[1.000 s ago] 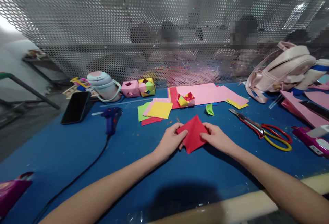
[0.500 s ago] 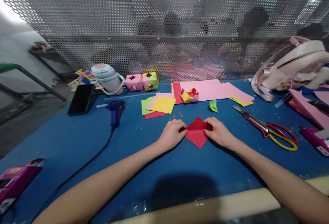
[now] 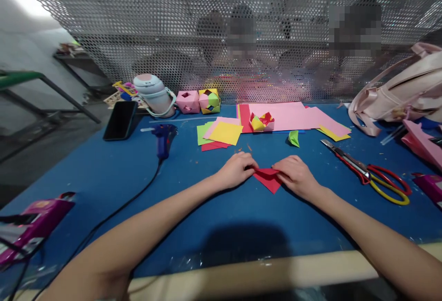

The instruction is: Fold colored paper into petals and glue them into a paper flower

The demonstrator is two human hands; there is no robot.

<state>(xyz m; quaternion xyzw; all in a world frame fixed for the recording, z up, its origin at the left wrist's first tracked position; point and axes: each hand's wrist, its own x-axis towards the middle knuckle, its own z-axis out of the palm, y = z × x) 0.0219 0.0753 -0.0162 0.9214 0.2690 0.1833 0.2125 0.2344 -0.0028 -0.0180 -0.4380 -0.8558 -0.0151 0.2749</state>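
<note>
A sheet of red paper (image 3: 270, 180), folded to a downward-pointing triangle, is held just above the blue table. My left hand (image 3: 239, 170) pinches its left corner, fingers closed. On the right corner my right hand (image 3: 296, 174) is closed in the same way. Beyond my hands lies a small folded green paper piece (image 3: 293, 138). Behind it is a partly assembled paper model (image 3: 261, 122) in red, yellow and pink. To the left of that, square paper sheets (image 3: 226, 133) in yellow, pink, green and red overlap in a loose pile.
On the left are a hot glue gun (image 3: 164, 140) with a trailing cord, a phone (image 3: 120, 120), a bottle (image 3: 155, 95) and finished paper balls (image 3: 188, 101). On the right lie a utility knife (image 3: 345, 160), scissors (image 3: 390, 186) and a pink backpack (image 3: 397, 91). A perforated metal screen (image 3: 155, 25) stands behind.
The red paper was a flattened diamond with a crease across it; its top half is now folded over, leaving a triangle. The whole view has shifted slightly.
</note>
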